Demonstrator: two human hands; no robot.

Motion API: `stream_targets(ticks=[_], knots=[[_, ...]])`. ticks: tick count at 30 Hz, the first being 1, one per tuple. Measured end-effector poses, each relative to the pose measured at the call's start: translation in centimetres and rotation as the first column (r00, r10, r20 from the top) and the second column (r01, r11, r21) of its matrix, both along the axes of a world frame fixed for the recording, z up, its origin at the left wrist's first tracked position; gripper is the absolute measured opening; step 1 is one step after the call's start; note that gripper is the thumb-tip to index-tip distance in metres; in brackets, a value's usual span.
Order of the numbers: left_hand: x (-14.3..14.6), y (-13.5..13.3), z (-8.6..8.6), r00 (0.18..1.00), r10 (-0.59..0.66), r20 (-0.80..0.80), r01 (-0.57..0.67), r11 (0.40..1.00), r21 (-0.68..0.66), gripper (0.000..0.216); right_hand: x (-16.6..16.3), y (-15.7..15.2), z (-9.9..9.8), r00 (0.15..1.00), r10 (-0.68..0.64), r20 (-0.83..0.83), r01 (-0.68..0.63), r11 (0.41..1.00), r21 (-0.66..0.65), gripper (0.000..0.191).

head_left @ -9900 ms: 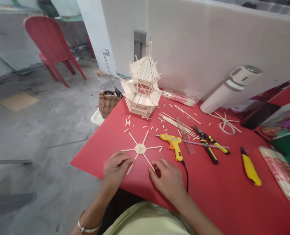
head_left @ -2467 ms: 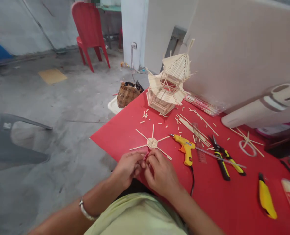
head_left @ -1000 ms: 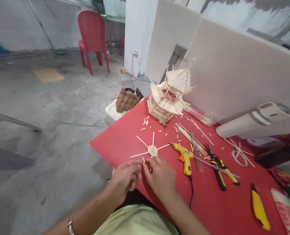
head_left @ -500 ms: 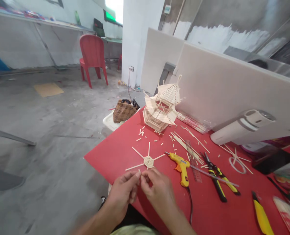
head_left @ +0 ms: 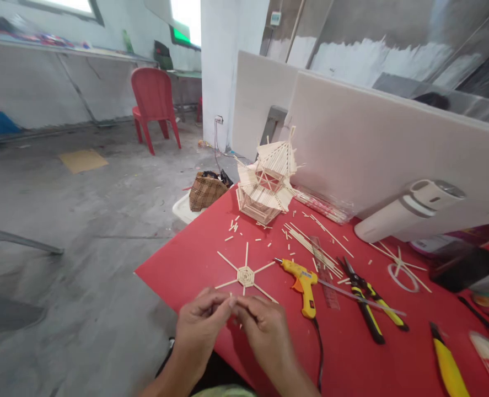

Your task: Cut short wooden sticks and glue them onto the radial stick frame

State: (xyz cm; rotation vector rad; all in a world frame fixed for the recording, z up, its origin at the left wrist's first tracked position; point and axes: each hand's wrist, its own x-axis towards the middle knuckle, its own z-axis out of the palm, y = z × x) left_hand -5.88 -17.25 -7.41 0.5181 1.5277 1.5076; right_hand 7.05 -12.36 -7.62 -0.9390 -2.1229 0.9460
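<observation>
My left hand (head_left: 205,317) is closed in a pinch; a small pale tip of wooden stick (head_left: 231,296) shows at its thumb and finger. Fingertip to fingertip with it, my right hand (head_left: 263,325) is pinched too, and what its fingers hold is hidden. Just beyond both hands, a wheel of thin sticks (head_left: 245,277) with spokes around a hexagonal centre lies flat on the red tabletop (head_left: 178,264). To the right rests a yellow glue gun (head_left: 304,281), its nozzle pointing up and left. Farther back stands a stick pagoda model (head_left: 267,184).
Pliers (head_left: 366,303), a clear ruler (head_left: 324,270) and loose sticks (head_left: 310,245) lie right of the glue gun. Behind them are a white bottle (head_left: 405,212) and a tape ring (head_left: 402,277). A yellow-handled cutter (head_left: 449,358) lies near right. Short stick offcuts dot the table.
The view has shifted slightly. My hands have come a little lower and closer together, uncovering the wheel's lower right spoke. Both stay pinched.
</observation>
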Motion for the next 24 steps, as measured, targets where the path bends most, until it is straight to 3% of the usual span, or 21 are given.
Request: stream_targets(ticks=[3, 6, 8, 10, 12, 13, 15, 17, 19, 21, 24], knots=[[-0.4, 0.4, -0.1, 0.992, 0.09, 0.083, -0.087, 0.995, -0.038, 0.036, 0.8, -0.1, 0.4, 0.998, -0.046, 0.045, 0.041, 0.993, 0.11, 0.025], [-0.4, 0.7, -0.4, 0.975, 0.073, 0.211, -0.039, 0.986, -0.161, 0.047, 2.7, 0.3, 0.6, 0.977, -0.122, 0.173, 0.075, 0.963, 0.259, 0.043], [-0.3, 0.9, -0.6, 0.97, 0.036, 0.241, 0.013, 0.98, -0.199, 0.05, 4.5, 1.1, 0.4, 0.937, -0.247, 0.245, 0.154, 0.926, 0.345, 0.045], [-0.1, 1.0, -0.8, 0.967, 0.003, 0.256, 0.049, 0.979, -0.196, 0.049, 6.5, 2.3, -0.2, 0.843, -0.465, 0.269, 0.301, 0.823, 0.481, 0.032], [0.0, 1.0, -0.9, 0.961, -0.021, 0.274, 0.071, 0.982, -0.176, 0.047, 8.4, 3.5, -0.9, 0.687, -0.648, 0.329, 0.425, 0.725, 0.541, 0.028], [0.0, 1.0, -1.0, 0.958, -0.028, 0.284, 0.079, 0.983, -0.168, 0.047, 9.2, 4.0, -1.2, 0.616, -0.687, 0.385, 0.474, 0.714, 0.516, 0.028], [0.0, 1.1, -1.1, 0.952, -0.027, 0.305, 0.08, 0.984, -0.162, 0.048, 10.4, 4.8, -1.4, 0.56, -0.653, 0.511, 0.542, 0.755, 0.37, 0.03], [0.1, 1.1, -1.2, 0.948, -0.016, 0.319, 0.074, 0.983, -0.169, 0.053, 10.8, 5.3, -1.3, 0.579, -0.569, 0.584, 0.589, 0.787, 0.183, 0.031], [0.1, 1.0, -1.1, 0.947, -0.008, 0.323, 0.07, 0.981, -0.181, 0.056, 10.9, 5.6, -1.1, 0.594, -0.526, 0.609, 0.628, 0.776, 0.058, 0.039], [0.1, 0.9, -1.1, 0.95, -0.023, 0.312, 0.087, 0.978, -0.192, 0.055, 10.9, 5.9, -1.1, 0.586, -0.514, 0.626, 0.653, 0.757, 0.01, 0.046], [0.0, 0.7, -1.2, 0.957, -0.084, 0.278, 0.145, 0.968, -0.206, 0.05, 11.4, 6.4, -1.4, 0.648, -0.462, 0.605, 0.606, 0.795, -0.042, 0.038]])
